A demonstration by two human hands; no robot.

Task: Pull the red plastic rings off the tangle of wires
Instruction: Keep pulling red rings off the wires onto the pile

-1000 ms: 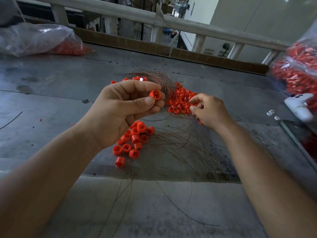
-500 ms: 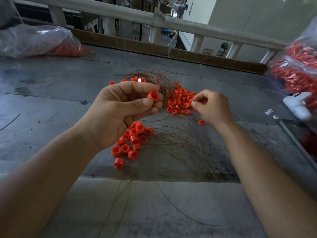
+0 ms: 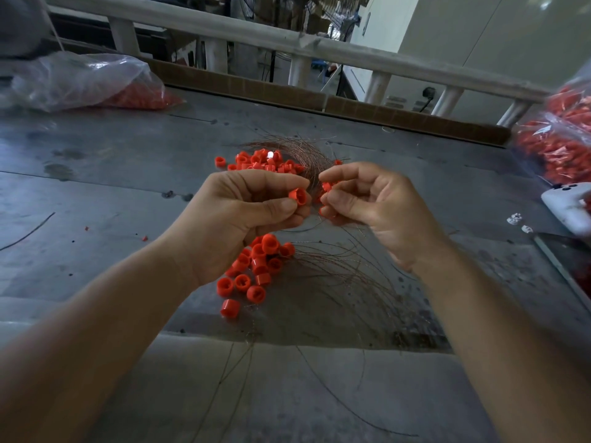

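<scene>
The right hand has lifted off the surface and swung toward 9 o'clock, its grip now pinching a red ring just beside the left hand and its held ring.

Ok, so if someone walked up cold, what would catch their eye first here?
The two hands nearly touching mid-frame: the left hand pinches a red ring, the right hand pinches a second ring close beside it. Below them a heap of loose rings lies on the grey table, with the tangle of wires just behind the hands.
</scene>
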